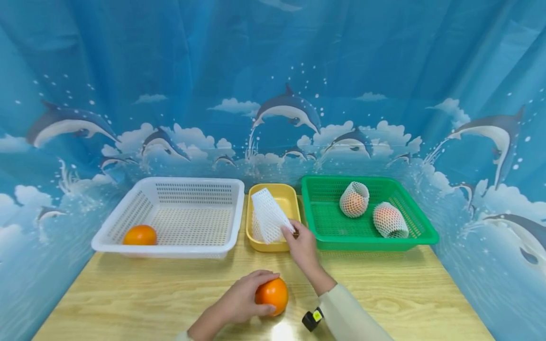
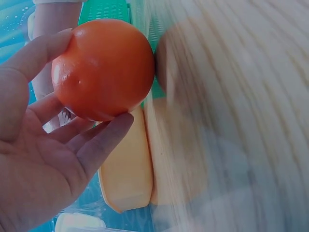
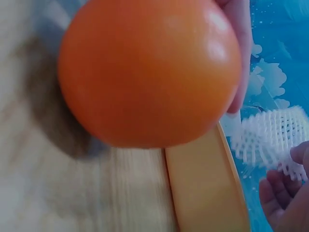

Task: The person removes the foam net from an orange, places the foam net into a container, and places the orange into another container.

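My left hand [image 1: 245,298] holds a smooth, round orange fruit [image 1: 273,296] near the front of the table, thumb and fingers around its side. In the left wrist view the fruit [image 2: 104,70] shows a small nub on its glossy skin. My right hand [image 1: 304,244] pinches the lower end of a white foam fruit net [image 1: 270,215] over the yellow tray [image 1: 251,239]. The net [image 3: 273,137] hangs limp in the right wrist view, with the fruit [image 3: 149,72] large in front. Whether more netting lies in the tray, I cannot tell.
A white basket [image 1: 170,248] at the left contains another orange fruit [image 1: 140,235]. In the green basket [image 1: 367,244] at the right lie two fruits in foam nets [image 1: 354,199]. A small black object with a yellow face [image 1: 313,318] sits by my right sleeve. A dolphin-print curtain [image 1: 273,71] hangs behind.
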Demonstrator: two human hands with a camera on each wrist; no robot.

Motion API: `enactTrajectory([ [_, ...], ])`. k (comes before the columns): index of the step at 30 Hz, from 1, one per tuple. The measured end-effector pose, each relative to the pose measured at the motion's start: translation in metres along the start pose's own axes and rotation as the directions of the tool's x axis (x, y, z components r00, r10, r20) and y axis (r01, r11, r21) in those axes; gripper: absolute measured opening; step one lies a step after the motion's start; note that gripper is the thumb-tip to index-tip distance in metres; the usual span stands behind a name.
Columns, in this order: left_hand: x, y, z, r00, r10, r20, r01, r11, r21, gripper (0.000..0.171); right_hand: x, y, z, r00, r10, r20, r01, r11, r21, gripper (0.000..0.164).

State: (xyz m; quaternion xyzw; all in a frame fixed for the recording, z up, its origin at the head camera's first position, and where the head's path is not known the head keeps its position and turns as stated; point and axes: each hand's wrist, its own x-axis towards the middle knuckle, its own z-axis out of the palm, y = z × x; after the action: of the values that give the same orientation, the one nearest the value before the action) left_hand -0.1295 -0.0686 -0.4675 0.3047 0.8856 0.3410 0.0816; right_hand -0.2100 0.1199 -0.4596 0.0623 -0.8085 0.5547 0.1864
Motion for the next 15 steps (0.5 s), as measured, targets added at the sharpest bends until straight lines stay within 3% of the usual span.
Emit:
enactTrajectory([
  [4, -0.001, 0.0, -0.001, 1.0, 0.002, 0.002, -0.002, 1.0, -0.001, 0.066, 0.007, -0.001, 0.007, 0.998, -0.052, -0.026, 0.05, 0.994, -0.095, 0.03],
  [10, 0.0, 0.001, -0.001, 1.0, 0.011, 0.022, -0.01, 1.0, -0.014, 0.066, 0.016, 0.003, 0.013, 0.987, -0.135, -0.093, 0.112, 0.971, -0.212, 0.02],
  [15, -0.001, 0.002, -0.003, 1.0, 0.008, 0.027, -0.008, 1.0, -0.018, 0.066, 0.022, 0.007, 0.017, 0.986, -0.144, -0.088, 0.101, 0.923, -0.372, 0.02],
])
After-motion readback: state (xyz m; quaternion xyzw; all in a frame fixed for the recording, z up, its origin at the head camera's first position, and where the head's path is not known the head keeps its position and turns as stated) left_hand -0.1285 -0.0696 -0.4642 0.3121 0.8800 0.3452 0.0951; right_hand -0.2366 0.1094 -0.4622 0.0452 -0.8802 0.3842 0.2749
